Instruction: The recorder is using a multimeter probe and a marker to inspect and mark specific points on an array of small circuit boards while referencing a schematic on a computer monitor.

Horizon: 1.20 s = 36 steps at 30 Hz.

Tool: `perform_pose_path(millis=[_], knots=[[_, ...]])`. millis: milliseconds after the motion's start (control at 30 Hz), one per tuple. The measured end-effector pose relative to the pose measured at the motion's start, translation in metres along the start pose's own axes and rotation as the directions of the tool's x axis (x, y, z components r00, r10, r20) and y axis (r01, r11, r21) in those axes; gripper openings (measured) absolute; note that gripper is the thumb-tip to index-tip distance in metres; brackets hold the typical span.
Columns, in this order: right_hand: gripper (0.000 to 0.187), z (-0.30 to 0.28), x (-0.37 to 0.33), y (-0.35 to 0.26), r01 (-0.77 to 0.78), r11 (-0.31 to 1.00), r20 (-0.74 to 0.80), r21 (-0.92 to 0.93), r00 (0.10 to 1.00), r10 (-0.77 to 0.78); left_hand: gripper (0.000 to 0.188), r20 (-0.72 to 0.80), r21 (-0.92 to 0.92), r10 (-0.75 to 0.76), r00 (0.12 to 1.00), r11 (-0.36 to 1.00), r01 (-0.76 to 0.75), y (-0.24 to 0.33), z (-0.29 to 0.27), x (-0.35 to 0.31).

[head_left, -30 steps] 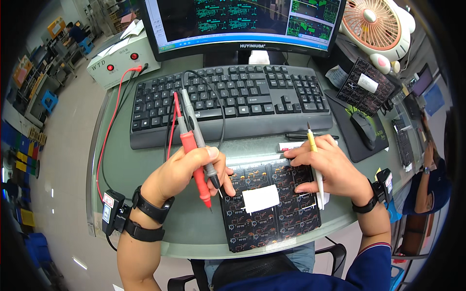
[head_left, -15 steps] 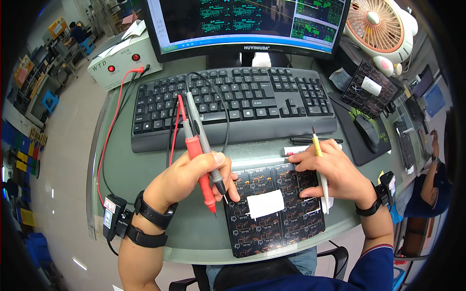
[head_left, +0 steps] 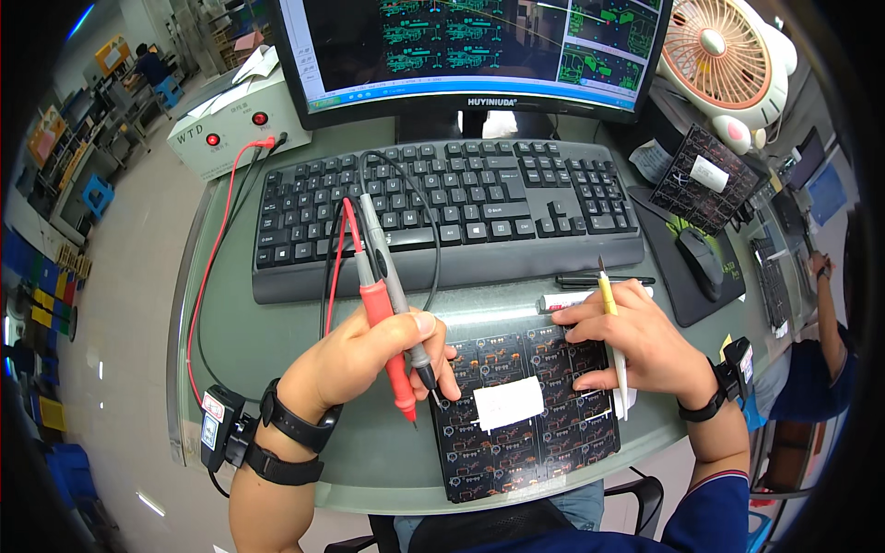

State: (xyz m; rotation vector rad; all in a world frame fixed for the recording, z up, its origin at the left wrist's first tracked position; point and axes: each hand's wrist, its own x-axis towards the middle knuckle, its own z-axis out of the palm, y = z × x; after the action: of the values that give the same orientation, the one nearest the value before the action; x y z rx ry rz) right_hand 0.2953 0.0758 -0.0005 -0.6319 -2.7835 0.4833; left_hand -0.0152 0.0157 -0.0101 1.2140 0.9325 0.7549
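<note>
My left hand [head_left: 369, 355] is closed around two test probes together, a red probe [head_left: 388, 346] and a grey one with a black end [head_left: 383, 244]. Their tips point down beside the left edge of a black circuit board panel [head_left: 493, 461]; I cannot tell whether either touches it. A blank-looking white paper slip [head_left: 509, 404] lies on the panel. Over the panel's upper right corner is my right hand [head_left: 645, 336], its fingers resting at the edge. It grips a slim white pen-shaped tool [head_left: 619, 359] with a yellow collar and dark pointed end facing away from me.
Beyond the panel lie a marker [head_left: 562, 302], a black pen [head_left: 599, 280] and a black keyboard [head_left: 442, 249]. The probe leads run to a white box [head_left: 230, 138]. A monitor [head_left: 479, 101], fan [head_left: 719, 55], mouse [head_left: 698, 258] and another board [head_left: 705, 198] surround the work. Someone sits at right.
The whole scene sits slightly lower in the picture, as the view has tilted. Both hands keep their grips and nearly the same places by the panel.
</note>
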Motion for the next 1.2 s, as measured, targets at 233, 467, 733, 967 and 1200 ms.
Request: perform_pose_path(millis=[233, 467, 733, 967, 1200], knots=[[0.046, -0.001, 0.001, 0.000, 0.009, 1.000, -0.010, 0.010, 1.000, -0.009, 0.048, -0.016, -0.001, 0.006, 1.000, 1.000, -0.006, 0.001, 0.001, 0.001], [0.046, 0.000, 0.000, -0.001, 0.010, 1.000, -0.019, 0.003, 1.000, -0.010, 0.051, -0.007, 0.017, 0.023, 1.000, 1.000, -0.023, -0.001, 0.001, 0.002], [0.041, -0.006, 0.003, -0.009, 0.045, 0.999, -0.136, 0.017, 0.990, -0.042, 0.050, -0.078, 0.055, 0.095, 0.992, 0.994, -0.091, 0.013, 0.009, -0.004], [0.034, -0.007, 0.029, -0.058, -0.124, 0.671, -0.037, 0.731, 0.974, 0.221, 0.031, 0.186, 0.313, -0.280, 0.942, 0.925, 0.214, 0.054, 0.051, -0.015], [0.017, -0.007, 0.039, -0.077, -0.226, 0.210, 0.158, 0.951, 0.941, 0.298, 0.039, 0.209, 0.290, -0.194, 0.959, 0.948, 0.129, 0.037, 0.048, -0.019]])
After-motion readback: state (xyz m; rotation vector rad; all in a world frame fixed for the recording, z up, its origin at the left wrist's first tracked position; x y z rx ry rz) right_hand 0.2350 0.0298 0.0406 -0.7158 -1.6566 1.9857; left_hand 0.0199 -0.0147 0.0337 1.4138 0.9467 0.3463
